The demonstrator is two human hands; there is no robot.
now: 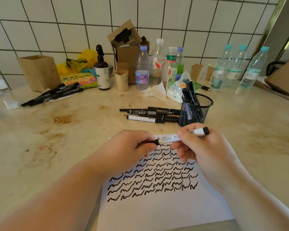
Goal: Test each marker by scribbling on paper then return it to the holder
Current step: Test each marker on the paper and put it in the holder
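The white-barrelled marker [178, 136] is held level just above the scribbled paper [157, 205] on the bench [57, 147], and it looks light, stiff and smooth, best taken round the barrel. The right hand [198, 147] has its fingers [182, 134] closed round that barrel, while the left hand [132, 145] pinches the black cap end [154, 142]; I judge the cap is being pulled off or pressed on. The mesh holder [196, 110] stands just beyond, with loose markers [148, 114] lying beside it.

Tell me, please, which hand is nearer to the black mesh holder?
The right hand is nearer: it sits just in front of the mesh holder, gripping the white marker. The left hand is farther away, to the holder's front-left, at the marker's black end.
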